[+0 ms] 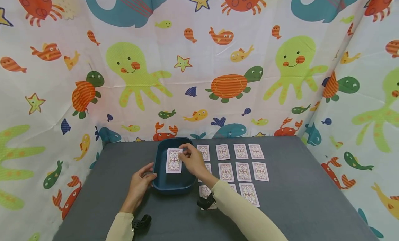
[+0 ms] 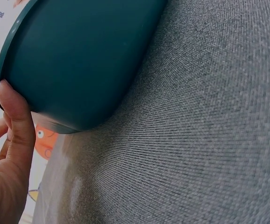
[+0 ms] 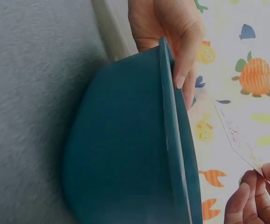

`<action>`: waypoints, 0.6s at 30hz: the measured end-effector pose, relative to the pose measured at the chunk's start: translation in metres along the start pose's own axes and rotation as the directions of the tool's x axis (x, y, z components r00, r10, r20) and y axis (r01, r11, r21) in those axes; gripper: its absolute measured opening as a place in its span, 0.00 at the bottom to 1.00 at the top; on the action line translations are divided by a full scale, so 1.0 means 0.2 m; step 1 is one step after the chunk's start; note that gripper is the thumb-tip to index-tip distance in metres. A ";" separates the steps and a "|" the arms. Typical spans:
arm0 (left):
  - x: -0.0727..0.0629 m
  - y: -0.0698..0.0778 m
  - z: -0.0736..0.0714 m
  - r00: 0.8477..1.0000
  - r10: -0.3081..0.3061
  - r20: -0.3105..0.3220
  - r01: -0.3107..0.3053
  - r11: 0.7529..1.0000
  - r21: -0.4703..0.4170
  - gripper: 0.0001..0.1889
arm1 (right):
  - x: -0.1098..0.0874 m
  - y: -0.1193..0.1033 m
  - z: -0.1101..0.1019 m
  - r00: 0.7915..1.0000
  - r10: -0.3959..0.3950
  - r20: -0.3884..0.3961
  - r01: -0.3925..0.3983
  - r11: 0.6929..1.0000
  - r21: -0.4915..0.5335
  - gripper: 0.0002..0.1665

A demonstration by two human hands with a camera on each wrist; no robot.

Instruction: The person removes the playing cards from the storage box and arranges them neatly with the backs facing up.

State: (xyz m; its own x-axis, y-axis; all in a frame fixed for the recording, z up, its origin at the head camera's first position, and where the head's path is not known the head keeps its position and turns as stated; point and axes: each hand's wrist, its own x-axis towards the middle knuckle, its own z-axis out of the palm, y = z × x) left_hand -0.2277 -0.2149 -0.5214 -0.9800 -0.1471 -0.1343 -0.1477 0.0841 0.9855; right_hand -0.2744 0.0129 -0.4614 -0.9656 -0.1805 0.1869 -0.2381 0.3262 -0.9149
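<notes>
My right hand (image 1: 194, 161) pinches a playing card (image 1: 173, 160) by its edge and holds it above a dark teal plastic basin (image 1: 174, 189). The card's patterned back faces up in the head view. In the right wrist view the card (image 3: 238, 135) is tilted, apart from the basin's rim (image 3: 172, 126), with thumb and fingertips on one corner. My left hand (image 1: 140, 187) holds the basin's left rim. The left wrist view shows its thumb on the basin wall (image 2: 79, 70) and its fingers beyond the rim. The basin's contents are hidden in both wrist views.
Several patterned cards (image 1: 260, 171) lie in rows on the grey tabletop (image 1: 290, 199) to the right of the basin; my right arm covers part of them. A curtain (image 1: 193, 123) printed with sea animals hangs behind the table and along its sides. Each wrist wears a black band (image 1: 141, 222).
</notes>
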 end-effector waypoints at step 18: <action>0.01 0.00 -0.01 1.000 -0.011 0.010 0.011 1.000 0.001 0.28 | -0.15 0.14 -0.30 0.996 0.056 -0.066 -0.054 0.998 0.041 0.12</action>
State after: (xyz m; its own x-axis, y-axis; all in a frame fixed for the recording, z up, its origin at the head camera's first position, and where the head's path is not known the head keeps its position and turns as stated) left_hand -0.2287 -0.2167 -0.5222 -0.9795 -0.1380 -0.1464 -0.1588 0.0833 0.9838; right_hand -0.2578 0.0825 -0.4710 -0.9822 -0.1006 0.1584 -0.1816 0.2974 -0.9373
